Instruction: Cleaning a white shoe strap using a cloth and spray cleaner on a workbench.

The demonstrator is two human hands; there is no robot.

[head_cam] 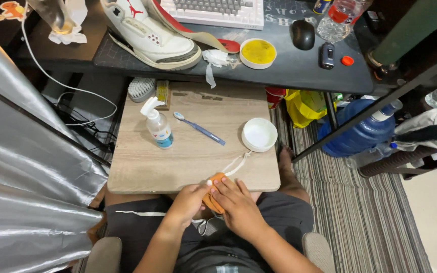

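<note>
An orange cloth [214, 198] is showing between the left hand [187, 203] and the right hand [239, 208], at the near edge of the pale wood-grain board [198, 151]. On that board a clear spray bottle [158, 124] is wearing a blue label, a blue toothbrush [200, 129] is lying beside it, and a white bowl [259, 134] is sitting at its right. Beyond the board a white, grey and red sneaker [150, 33] is resting on the black desk [289, 65], and right of the board a grey-and-brown striped rug [360, 217] is covering the floor.

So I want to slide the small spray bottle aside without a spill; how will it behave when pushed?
The spray bottle stands tall on a narrow base, so it probably tips if pushed high. It looks like light plastic, likely sliding easily on the smooth wooden board.
</note>
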